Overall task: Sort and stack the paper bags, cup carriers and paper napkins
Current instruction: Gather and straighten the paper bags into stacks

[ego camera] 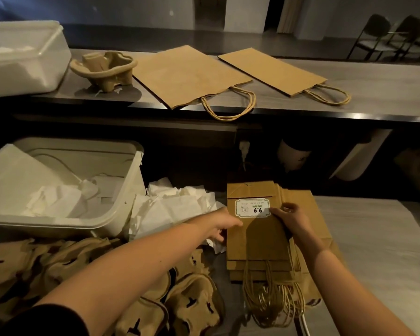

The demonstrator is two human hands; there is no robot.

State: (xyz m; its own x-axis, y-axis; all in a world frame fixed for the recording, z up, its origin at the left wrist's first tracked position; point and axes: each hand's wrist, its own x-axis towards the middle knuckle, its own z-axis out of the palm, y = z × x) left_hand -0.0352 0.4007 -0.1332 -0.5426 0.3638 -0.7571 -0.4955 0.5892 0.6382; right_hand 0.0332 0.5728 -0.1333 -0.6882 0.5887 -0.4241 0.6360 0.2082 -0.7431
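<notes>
Top bag: a brown paper bag (255, 238) lies flat on top of the stack of bags (308, 214) on the near counter (374, 238), right of centre, with a white label (252, 208) on its far half.
Left hand: the left hand (224, 225) is at the top bag's left edge. The thumb (237, 223) lies on the paper just beside the label's near left corner, and the fingers curl down along the edge. Whether they reach under it cannot be told.
Right hand: the right hand (289, 220) holds the top bag's right edge, its bent fingers (289, 207) clamped there, just right of the label.
Bag between fingers: the label sits between the two hands, and the bag's body runs toward the viewer between the wrists.
Handles: the twine handles (272, 301) bunch at the stack's near end.
Napkins: loose white napkins (170, 209) are heaped just left of the stack, and more lie in the pale tub (121, 214) further left.
Cup carriers: flat carriers (58, 260) spread over the near left.
Far shelf: the shelf (386, 93) holds a shaped carrier (104, 66), a wide bag (189, 76) and a narrow bag (272, 71), left to right, with a clear box (34, 64) at far left.
</notes>
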